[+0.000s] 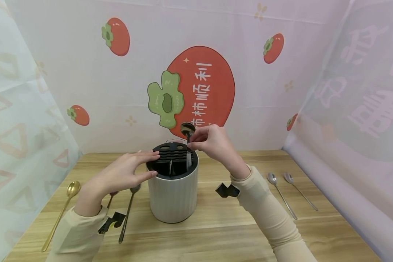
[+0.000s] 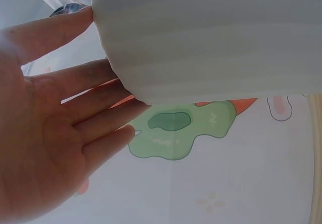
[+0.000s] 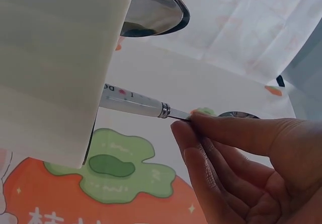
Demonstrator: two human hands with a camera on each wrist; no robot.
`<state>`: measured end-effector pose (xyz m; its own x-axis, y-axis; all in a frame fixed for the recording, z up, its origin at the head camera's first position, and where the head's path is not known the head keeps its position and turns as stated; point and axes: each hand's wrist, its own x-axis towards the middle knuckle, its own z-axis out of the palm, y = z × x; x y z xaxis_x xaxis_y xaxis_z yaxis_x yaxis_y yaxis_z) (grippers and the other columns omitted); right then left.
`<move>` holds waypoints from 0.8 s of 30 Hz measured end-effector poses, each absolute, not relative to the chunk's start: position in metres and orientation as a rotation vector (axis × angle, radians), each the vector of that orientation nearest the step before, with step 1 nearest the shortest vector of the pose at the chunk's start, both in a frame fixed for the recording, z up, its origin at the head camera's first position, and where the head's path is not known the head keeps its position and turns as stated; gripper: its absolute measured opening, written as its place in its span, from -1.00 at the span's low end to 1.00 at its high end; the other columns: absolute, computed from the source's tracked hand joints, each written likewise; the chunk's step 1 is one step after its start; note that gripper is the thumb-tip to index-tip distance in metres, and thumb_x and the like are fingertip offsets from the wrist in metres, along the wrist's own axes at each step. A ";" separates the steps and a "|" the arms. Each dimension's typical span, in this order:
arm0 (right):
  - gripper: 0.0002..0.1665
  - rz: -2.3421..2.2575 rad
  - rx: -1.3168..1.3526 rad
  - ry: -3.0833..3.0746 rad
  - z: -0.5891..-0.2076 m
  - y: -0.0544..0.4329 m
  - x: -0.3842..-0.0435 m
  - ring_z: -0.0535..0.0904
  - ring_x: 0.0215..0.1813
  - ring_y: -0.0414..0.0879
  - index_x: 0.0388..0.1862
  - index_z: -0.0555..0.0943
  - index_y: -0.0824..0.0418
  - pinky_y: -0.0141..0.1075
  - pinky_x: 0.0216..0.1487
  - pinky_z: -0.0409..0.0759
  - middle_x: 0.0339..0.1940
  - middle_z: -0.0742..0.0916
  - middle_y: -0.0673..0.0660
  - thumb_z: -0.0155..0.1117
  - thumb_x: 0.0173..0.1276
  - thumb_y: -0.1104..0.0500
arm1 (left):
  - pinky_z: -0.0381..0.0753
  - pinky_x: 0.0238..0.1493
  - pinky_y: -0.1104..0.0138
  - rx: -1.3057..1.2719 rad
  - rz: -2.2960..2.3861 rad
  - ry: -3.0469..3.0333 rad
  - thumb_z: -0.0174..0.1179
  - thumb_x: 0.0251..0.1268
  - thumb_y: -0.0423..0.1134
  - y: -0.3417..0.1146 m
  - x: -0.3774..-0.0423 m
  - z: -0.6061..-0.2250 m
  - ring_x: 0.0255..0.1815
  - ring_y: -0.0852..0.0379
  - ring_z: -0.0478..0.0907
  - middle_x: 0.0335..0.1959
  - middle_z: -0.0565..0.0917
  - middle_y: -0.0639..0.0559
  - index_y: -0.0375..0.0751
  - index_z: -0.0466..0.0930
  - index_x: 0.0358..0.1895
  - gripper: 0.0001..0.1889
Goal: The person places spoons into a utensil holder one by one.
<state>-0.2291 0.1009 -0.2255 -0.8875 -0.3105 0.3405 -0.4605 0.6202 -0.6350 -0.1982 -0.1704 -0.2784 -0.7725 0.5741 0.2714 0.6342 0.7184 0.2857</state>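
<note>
A ribbed white utensil holder (image 1: 173, 200) with a black slotted top (image 1: 173, 147) stands on the wooden table. My right hand (image 1: 213, 140) pinches a spoon (image 1: 187, 128) by its neck, just above the holder. The spoon is upright, bowl on top, with its white printed handle (image 3: 133, 102) reaching down into the holder's right front compartment. My left hand (image 1: 126, 171) touches the holder's left rim with fairly straight fingers; in the left wrist view its fingertips (image 2: 103, 70) meet the white wall. A shiny piece shows near the compartment divider, its kind unclear.
On the left of the table lie a gold spoon (image 1: 72, 189), a dark spoon (image 1: 135, 188) and a reddish utensil (image 1: 112, 194) mostly hidden by my left arm. Two silver spoons (image 1: 272, 178) lie at the right. A printed cloth backdrop (image 1: 249, 87) stands behind.
</note>
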 end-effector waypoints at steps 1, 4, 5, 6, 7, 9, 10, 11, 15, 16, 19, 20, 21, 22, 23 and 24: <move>-0.94 1.119 0.639 -2.649 -0.226 0.101 -0.229 0.69 -0.43 -0.22 -0.50 0.71 0.07 -0.35 -0.42 0.53 -0.53 0.76 -0.06 0.46 0.08 0.17 | 0.31 0.31 -0.09 -0.978 -0.549 -2.758 0.10 0.34 0.06 -0.170 -0.198 -0.278 0.36 -0.17 0.33 0.32 0.45 -0.04 -0.16 0.43 0.30 -0.45; -0.95 1.120 0.648 -2.655 -0.226 0.101 -0.229 0.68 -0.44 -0.25 -0.50 0.71 0.07 -0.34 -0.41 0.53 -0.54 0.76 -0.06 0.45 0.08 0.18 | 0.30 0.32 -0.09 -0.980 -0.546 -2.756 0.10 0.35 0.06 -0.171 -0.198 -0.279 0.36 -0.18 0.33 0.32 0.45 -0.04 -0.16 0.43 0.30 -0.45; -0.95 1.121 0.649 -2.658 -0.225 0.101 -0.229 0.67 -0.45 -0.26 -0.49 0.71 0.07 -0.34 -0.41 0.53 -0.54 0.76 -0.06 0.45 0.09 0.18 | 0.30 0.32 -0.09 -0.981 -0.545 -2.756 0.09 0.35 0.07 -0.171 -0.198 -0.279 0.36 -0.19 0.33 0.32 0.45 -0.04 -0.16 0.43 0.30 -0.45; -0.96 1.122 0.650 -2.662 -0.225 0.101 -0.229 0.67 -0.45 -0.26 -0.49 0.71 0.08 -0.34 -0.40 0.53 -0.53 0.76 -0.06 0.44 0.09 0.18 | 0.30 0.32 -0.09 -0.982 -0.545 -2.756 0.09 0.35 0.06 -0.171 -0.198 -0.279 0.36 -0.19 0.33 0.32 0.45 -0.04 -0.17 0.43 0.30 -0.45; -0.96 1.123 0.649 -2.667 -0.226 0.101 -0.229 0.67 -0.45 -0.27 -0.49 0.71 0.08 -0.34 -0.40 0.54 -0.53 0.76 -0.05 0.44 0.09 0.17 | 0.30 0.32 -0.10 -0.983 -0.546 -2.756 0.09 0.35 0.06 -0.171 -0.198 -0.279 0.36 -0.19 0.33 0.32 0.45 -0.04 -0.17 0.43 0.30 -0.45; -0.95 1.125 0.647 -2.674 -0.226 0.101 -0.229 0.67 -0.44 -0.27 -0.48 0.71 0.08 -0.35 -0.39 0.55 -0.53 0.76 -0.05 0.45 0.10 0.17 | 0.30 0.32 -0.10 -0.983 -0.546 -2.757 0.09 0.35 0.06 -0.170 -0.198 -0.279 0.36 -0.18 0.33 0.32 0.45 -0.04 -0.17 0.43 0.30 -0.45; -0.95 1.125 0.648 -2.677 -0.226 0.101 -0.229 0.67 -0.44 -0.27 -0.47 0.72 0.09 -0.35 -0.38 0.56 -0.52 0.76 -0.04 0.45 0.10 0.17 | 0.29 0.32 -0.10 -0.983 -0.546 -2.758 0.10 0.35 0.06 -0.170 -0.198 -0.279 0.36 -0.18 0.33 0.32 0.45 -0.04 -0.17 0.43 0.29 -0.45; -0.95 1.127 0.650 -2.679 -0.226 0.101 -0.229 0.67 -0.44 -0.26 -0.47 0.72 0.09 -0.35 -0.38 0.56 -0.52 0.76 -0.04 0.45 0.10 0.17 | 0.29 0.33 -0.10 -0.983 -0.547 -2.758 0.10 0.35 0.06 -0.170 -0.198 -0.279 0.36 -0.18 0.33 0.32 0.45 -0.05 -0.17 0.43 0.29 -0.45; -0.96 1.130 0.663 -2.685 -0.227 0.101 -0.230 0.67 -0.44 -0.26 -0.46 0.72 0.09 -0.34 -0.36 0.56 -0.52 0.76 -0.04 0.45 0.10 0.17 | 0.29 0.33 -0.10 -0.980 -0.550 -2.760 0.10 0.34 0.06 -0.170 -0.198 -0.278 0.36 -0.20 0.33 0.32 0.45 -0.05 -0.17 0.44 0.29 -0.45; -0.96 1.130 0.668 -2.686 -0.228 0.101 -0.230 0.67 -0.44 -0.26 -0.46 0.72 0.09 -0.34 -0.36 0.56 -0.52 0.76 -0.04 0.45 0.10 0.17 | 0.29 0.33 -0.10 -0.981 -0.551 -2.759 0.10 0.34 0.06 -0.170 -0.198 -0.278 0.36 -0.20 0.33 0.32 0.45 -0.05 -0.17 0.44 0.29 -0.45; -0.96 1.127 0.672 -2.693 -0.228 0.101 -0.230 0.68 -0.43 -0.25 -0.46 0.73 0.07 -0.34 -0.35 0.57 -0.52 0.76 -0.05 0.45 0.10 0.16 | 0.30 0.32 -0.10 -0.981 -0.551 -2.756 0.10 0.34 0.06 -0.170 -0.198 -0.278 0.35 -0.20 0.33 0.32 0.46 -0.05 -0.18 0.44 0.29 -0.45; -0.96 1.126 0.674 -2.696 -0.228 0.101 -0.230 0.69 -0.41 -0.22 -0.46 0.73 0.07 -0.33 -0.35 0.57 -0.52 0.76 -0.05 0.45 0.10 0.16 | 0.30 0.32 -0.10 -0.981 -0.551 -2.755 0.10 0.34 0.05 -0.170 -0.198 -0.278 0.35 -0.20 0.33 0.31 0.46 -0.05 -0.18 0.44 0.29 -0.45; -0.96 1.121 0.675 -2.698 -0.228 0.102 -0.230 0.69 -0.41 -0.22 -0.46 0.73 0.07 -0.33 -0.35 0.57 -0.52 0.76 -0.05 0.46 0.10 0.16 | 0.30 0.32 -0.10 -0.982 -0.552 -2.753 0.11 0.34 0.05 -0.170 -0.198 -0.278 0.35 -0.20 0.33 0.31 0.46 -0.05 -0.17 0.44 0.29 -0.45; -0.96 1.115 0.675 -2.700 -0.228 0.101 -0.230 0.69 -0.41 -0.22 -0.46 0.74 0.07 -0.33 -0.35 0.57 -0.52 0.75 -0.06 0.46 0.09 0.16 | 0.31 0.31 -0.10 -0.982 -0.552 -2.752 0.11 0.34 0.05 -0.170 -0.198 -0.278 0.35 -0.20 0.34 0.31 0.46 -0.05 -0.18 0.44 0.29 -0.45; -0.96 1.109 0.675 -2.704 -0.228 0.101 -0.230 0.69 -0.41 -0.22 -0.46 0.74 0.07 -0.33 -0.35 0.57 -0.52 0.75 -0.06 0.46 0.09 0.15 | 0.31 0.31 -0.10 -0.982 -0.552 -2.750 0.11 0.34 0.05 -0.170 -0.198 -0.278 0.35 -0.20 0.34 0.31 0.46 -0.05 -0.17 0.44 0.29 -0.45; -0.96 1.104 0.676 -2.709 -0.228 0.101 -0.231 0.68 -0.42 -0.22 -0.45 0.74 0.07 -0.33 -0.35 0.57 -0.53 0.75 -0.06 0.46 0.09 0.15 | 0.30 0.32 -0.10 -0.982 -0.552 -2.750 0.11 0.34 0.05 -0.170 -0.198 -0.278 0.35 -0.20 0.34 0.31 0.46 -0.05 -0.17 0.44 0.29 -0.46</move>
<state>-0.2306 0.1014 -0.2282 -0.8894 -0.3534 0.2901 -0.4555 0.6301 -0.6289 -0.1977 -0.1704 -0.2781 -0.7687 0.5758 0.2785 0.6387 0.7145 0.2854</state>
